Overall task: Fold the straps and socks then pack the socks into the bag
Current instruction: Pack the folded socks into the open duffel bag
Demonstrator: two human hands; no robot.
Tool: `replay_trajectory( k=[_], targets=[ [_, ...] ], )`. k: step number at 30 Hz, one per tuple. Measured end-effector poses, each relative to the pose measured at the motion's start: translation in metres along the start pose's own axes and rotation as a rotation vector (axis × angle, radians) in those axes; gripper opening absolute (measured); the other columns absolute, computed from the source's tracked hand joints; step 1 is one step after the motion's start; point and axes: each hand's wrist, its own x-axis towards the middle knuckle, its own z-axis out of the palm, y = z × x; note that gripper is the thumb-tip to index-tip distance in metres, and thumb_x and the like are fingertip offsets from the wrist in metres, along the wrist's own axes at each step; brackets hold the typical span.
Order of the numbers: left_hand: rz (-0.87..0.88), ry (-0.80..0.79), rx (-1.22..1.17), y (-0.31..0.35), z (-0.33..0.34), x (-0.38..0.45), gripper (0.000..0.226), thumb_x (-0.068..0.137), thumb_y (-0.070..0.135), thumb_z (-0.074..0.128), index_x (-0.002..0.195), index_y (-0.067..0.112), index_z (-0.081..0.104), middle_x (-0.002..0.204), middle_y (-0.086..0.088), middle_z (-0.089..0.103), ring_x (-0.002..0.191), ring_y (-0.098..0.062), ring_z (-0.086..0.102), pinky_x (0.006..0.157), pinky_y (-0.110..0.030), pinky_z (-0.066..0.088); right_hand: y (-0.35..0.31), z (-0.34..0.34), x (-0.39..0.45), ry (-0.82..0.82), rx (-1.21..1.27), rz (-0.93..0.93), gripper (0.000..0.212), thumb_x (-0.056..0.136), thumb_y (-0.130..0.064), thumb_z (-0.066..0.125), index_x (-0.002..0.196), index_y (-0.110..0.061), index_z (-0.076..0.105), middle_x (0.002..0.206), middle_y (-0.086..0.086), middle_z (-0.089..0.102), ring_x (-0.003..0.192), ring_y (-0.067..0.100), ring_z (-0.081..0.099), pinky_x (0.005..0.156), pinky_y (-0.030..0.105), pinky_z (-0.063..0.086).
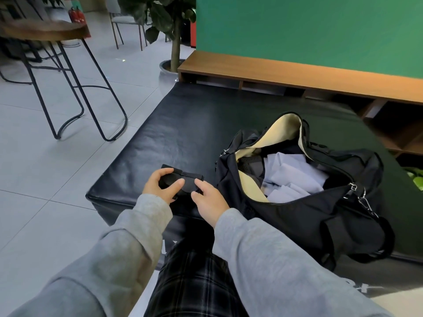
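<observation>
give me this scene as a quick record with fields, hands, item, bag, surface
left hand: left hand grips the folded black item, fingers curled over its left end
right hand: right hand at the item's right end, fingers loosely bent, touching its edge
item: small, black, folded; sock or strap cannot be told; lies on the mat near its front edge
bag: black duffel bag unzipped, cream lining showing, pale folded cloth inside, right of the item
surface: black padded mat
packing: item not yet in the bag

Even daylight (wide-angle edge bowing)
</observation>
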Motion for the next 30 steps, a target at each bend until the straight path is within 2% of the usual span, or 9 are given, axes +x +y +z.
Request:
replay_trajectory(
  k=[4,9,14,18,21,25,30],
  targets=[
    [0.029,0.013,-0.012,-0.001,0.003,-0.006,0.043,0.076,-0.001,0.072,0.108,0.023,0.055,0.099,0.001,0.056,0.083,-0.015,0.058,0.068,-0.031,0.054,0.0,0.0,-0.003,0.027,0.004,-0.029,0.048,0.098,-0.017,0.043,0.145,-0.017,0.034,0.154,-0.004,0.025,0.14,0.01,0.023,0.104,0.015,0.017],
    [0.099,0.063,-0.051,0.003,0.001,-0.013,0.046,0.076,-0.006,0.07,0.109,0.023,0.056,0.103,0.001,0.057,0.084,-0.007,0.059,0.066,-0.026,0.055,-0.006,-0.001,-0.008,0.079,0.023,-0.09,0.045,0.098,-0.017,0.045,0.143,-0.018,0.038,0.153,-0.005,0.026,0.139,0.01,0.026,0.107,0.017,0.02],
    [0.197,0.102,-0.088,0.024,0.003,-0.016,0.047,0.074,-0.007,0.071,0.107,0.024,0.056,0.103,0.001,0.059,0.09,-0.015,0.06,0.069,-0.032,0.058,-0.022,-0.004,-0.012,0.188,0.09,-0.194,0.041,0.097,-0.017,0.048,0.138,-0.018,0.045,0.147,-0.007,0.033,0.133,0.006,0.033,0.097,0.009,0.025],
    [0.271,0.067,-0.16,0.048,0.015,-0.023,0.047,0.075,-0.006,0.071,0.109,0.023,0.056,0.1,0.011,0.056,0.092,-0.009,0.058,0.068,-0.027,0.058,-0.037,-0.015,-0.015,0.375,0.15,-0.255,0.032,0.095,-0.017,0.051,0.127,-0.018,0.056,0.136,-0.007,0.044,0.128,0.004,0.038,0.094,0.008,0.026],
    [0.324,0.018,-0.192,0.064,0.029,-0.031,0.047,0.076,-0.005,0.07,0.105,0.027,0.056,0.103,0.009,0.056,0.097,-0.011,0.058,0.066,-0.023,0.057,-0.045,-0.03,-0.02,0.497,0.2,-0.287,0.022,0.093,-0.016,0.055,0.112,-0.022,0.062,0.121,-0.009,0.049,0.117,0.002,0.043,0.099,0.015,0.032],
    [0.362,-0.042,-0.24,0.076,0.051,-0.04,0.046,0.079,-0.005,0.068,0.1,0.035,0.056,0.107,-0.001,0.058,0.098,-0.019,0.061,0.067,-0.026,0.057,-0.048,-0.055,-0.027,0.589,0.23,-0.295,0.017,0.09,-0.013,0.058,0.093,-0.03,0.056,0.112,-0.008,0.052,0.103,0.003,0.049,0.089,0.011,0.035],
    [0.348,-0.112,-0.297,0.087,0.077,-0.048,0.042,0.083,-0.007,0.061,0.099,0.031,0.057,0.1,0.004,0.058,0.084,-0.005,0.064,0.066,-0.024,0.057,-0.041,-0.083,-0.033,0.664,0.227,-0.29,0.024,0.089,-0.014,0.06,0.081,-0.035,0.053,0.101,-0.01,0.052,0.093,0.003,0.049,0.084,0.01,0.036]
  ],
)
